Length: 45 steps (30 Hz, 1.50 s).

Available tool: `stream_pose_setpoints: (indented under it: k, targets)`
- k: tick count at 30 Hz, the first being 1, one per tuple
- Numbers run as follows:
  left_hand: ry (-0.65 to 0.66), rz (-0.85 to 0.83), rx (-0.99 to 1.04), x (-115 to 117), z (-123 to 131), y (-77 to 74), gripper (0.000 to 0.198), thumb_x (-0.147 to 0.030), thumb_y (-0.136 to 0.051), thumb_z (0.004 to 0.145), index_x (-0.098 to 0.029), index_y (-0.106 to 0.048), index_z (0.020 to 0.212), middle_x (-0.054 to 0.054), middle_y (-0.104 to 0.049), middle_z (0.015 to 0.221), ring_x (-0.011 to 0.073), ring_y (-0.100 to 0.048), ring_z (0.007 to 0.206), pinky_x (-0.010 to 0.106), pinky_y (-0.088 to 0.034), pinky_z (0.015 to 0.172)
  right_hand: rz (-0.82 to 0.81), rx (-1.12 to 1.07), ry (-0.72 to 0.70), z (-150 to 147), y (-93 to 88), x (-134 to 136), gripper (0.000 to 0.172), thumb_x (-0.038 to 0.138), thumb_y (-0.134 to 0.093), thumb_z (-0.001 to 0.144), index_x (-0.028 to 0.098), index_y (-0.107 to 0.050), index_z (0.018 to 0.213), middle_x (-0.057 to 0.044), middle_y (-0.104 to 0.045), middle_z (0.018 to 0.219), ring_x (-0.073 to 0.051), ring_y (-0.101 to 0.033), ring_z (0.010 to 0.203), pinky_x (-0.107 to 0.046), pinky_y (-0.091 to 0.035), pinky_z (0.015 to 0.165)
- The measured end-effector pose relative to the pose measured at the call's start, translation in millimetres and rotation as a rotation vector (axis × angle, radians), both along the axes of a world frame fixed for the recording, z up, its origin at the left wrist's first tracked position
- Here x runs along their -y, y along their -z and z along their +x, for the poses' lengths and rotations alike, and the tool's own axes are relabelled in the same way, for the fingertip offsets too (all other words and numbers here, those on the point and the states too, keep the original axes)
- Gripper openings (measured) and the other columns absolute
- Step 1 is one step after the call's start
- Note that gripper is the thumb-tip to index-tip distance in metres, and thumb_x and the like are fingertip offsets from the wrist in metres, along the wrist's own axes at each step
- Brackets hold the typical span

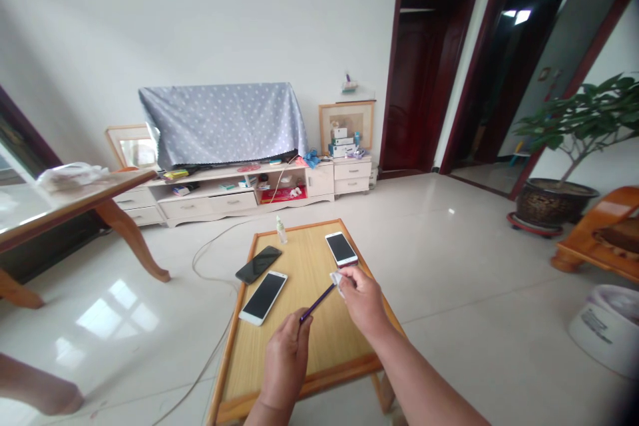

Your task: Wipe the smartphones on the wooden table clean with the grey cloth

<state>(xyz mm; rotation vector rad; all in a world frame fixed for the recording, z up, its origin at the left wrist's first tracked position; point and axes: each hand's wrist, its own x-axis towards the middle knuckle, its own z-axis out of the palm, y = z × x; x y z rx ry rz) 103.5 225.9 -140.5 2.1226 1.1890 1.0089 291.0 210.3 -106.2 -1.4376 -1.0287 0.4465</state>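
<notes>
Low over the small wooden table (319, 339), my left hand (288, 353) grips the near end of a slim dark purple phone (317, 303), turned edge-on so that its faces are hidden. My right hand (363, 298) pinches a crumpled white wipe (338, 281) at the far end of that phone. Beyond my right hand lies a white phone (341, 249) with a dark screen. To the left are a black phone (258, 264) and another white phone (263, 297), both flat on the tabletop. A small clear spray bottle (281, 231) stands upright near the far edge.
A low white TV cabinet (219, 208) with a cloth-covered TV (224, 123) is along the wall. At left stands a larger wooden table (74, 196). A cable (200, 373) runs over the floor. A potted plant (554, 203) and a white bucket (606, 329) are at right.
</notes>
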Motion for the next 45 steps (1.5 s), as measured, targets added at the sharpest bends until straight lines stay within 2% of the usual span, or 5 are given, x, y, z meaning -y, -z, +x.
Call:
stream_pose_setpoints:
  k: [17, 24, 31, 38, 45]
  targets:
    - [-0.022, 0.031, -0.01, 3, -5, 2.8, 0.031, -0.044, -0.043, 0.099, -0.023, -0.065, 0.107, 0.005, -0.072, 0.088, 0.0182, -0.069, 0.08, 0.025, -0.05, 0.067, -0.018, 0.154, 0.107, 3, 8.8, -8, 0.022, 0.038, -0.057, 0.09, 0.021, -0.071, 0.089, -0.004, -0.072, 0.082, -0.019, -0.064, 0.075, -0.026, -0.046, 0.069]
    - [0.004, 0.06, -0.039, 2, -4, 4.5, 0.026, -0.038, -0.045, 0.099, -0.023, -0.065, 0.103, 0.005, -0.072, 0.09, 0.0173, -0.069, 0.083, 0.025, -0.051, 0.071, 0.011, 0.3, -0.15, -55, 10.7, 16, 0.019, 0.023, -0.05, 0.092, 0.024, -0.069, 0.096, -0.002, -0.071, 0.089, -0.018, -0.065, 0.082, -0.025, -0.046, 0.076]
    - [0.005, 0.046, -0.058, 3, -12, 7.0, 0.025, -0.038, -0.045, 0.099, -0.025, -0.062, 0.111, 0.005, -0.072, 0.098, 0.018, -0.069, 0.089, 0.027, -0.051, 0.078, -0.023, 0.215, 0.087, 0, 10.4, -4, 0.018, 0.031, -0.053, 0.093, 0.022, -0.069, 0.09, -0.003, -0.071, 0.084, -0.019, -0.065, 0.077, -0.026, -0.045, 0.071]
    - [0.006, 0.058, -0.095, 3, -7, 13.2, 0.026, -0.036, -0.041, 0.101, -0.022, -0.063, 0.096, 0.006, -0.071, 0.088, 0.0183, -0.068, 0.082, 0.027, -0.05, 0.072, -0.01, 0.369, -0.142, -63, 9.4, 23, 0.019, 0.021, -0.05, 0.093, 0.025, -0.068, 0.092, -0.002, -0.071, 0.087, -0.018, -0.066, 0.082, -0.025, -0.045, 0.077]
    - [0.005, 0.053, -0.059, 5, -17, 10.6, 0.024, -0.037, -0.045, 0.1, -0.025, -0.06, 0.115, 0.005, -0.072, 0.103, 0.0184, -0.069, 0.094, 0.027, -0.05, 0.082, -0.043, 0.258, 0.092, -1, 9.1, -3, 0.022, 0.034, -0.05, 0.095, 0.023, -0.068, 0.089, -0.003, -0.071, 0.082, -0.019, -0.065, 0.075, -0.026, -0.044, 0.068]
